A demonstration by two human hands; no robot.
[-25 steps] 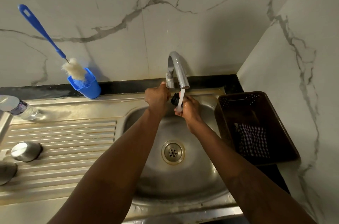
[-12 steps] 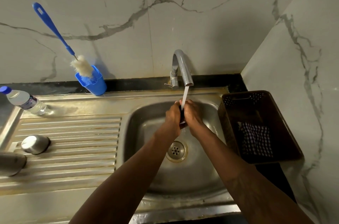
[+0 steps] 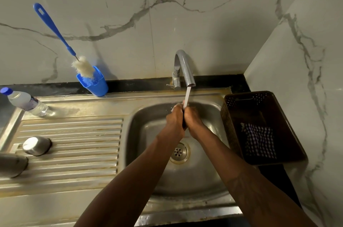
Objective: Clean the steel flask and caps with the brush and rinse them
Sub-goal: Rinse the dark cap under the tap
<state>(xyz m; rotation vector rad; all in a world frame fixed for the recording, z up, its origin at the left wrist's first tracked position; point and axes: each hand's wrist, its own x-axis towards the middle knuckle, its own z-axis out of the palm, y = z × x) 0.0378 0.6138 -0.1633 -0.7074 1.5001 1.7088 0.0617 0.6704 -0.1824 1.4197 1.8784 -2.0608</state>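
Left hand [image 3: 174, 120] and right hand [image 3: 194, 120] are pressed together over the sink [image 3: 194, 178], fingers curled round a small dark cap [image 3: 184, 124]. Only a thin sliver of it shows between the palms. The water stream [image 3: 187, 94] from the tap [image 3: 184, 67] lands on the knuckles where the hands meet.

The steel flask [image 3: 11, 166] lies on its side at the left edge of the ribbed surface [image 3: 74, 133], with the steel cap [image 3: 36, 146] just beside it. The brush [image 3: 55, 29] stands unused in its blue holder [image 3: 94, 83] by the wall.

Assessed step: rinsing the dark cap. To do it well, the palms should part slightly so the water reaches the cap itself, and the cap should be turned so the threads and inner face flush clean. The grip should stay firm over the drain [image 3: 179, 152], as a wet cap slips easily.
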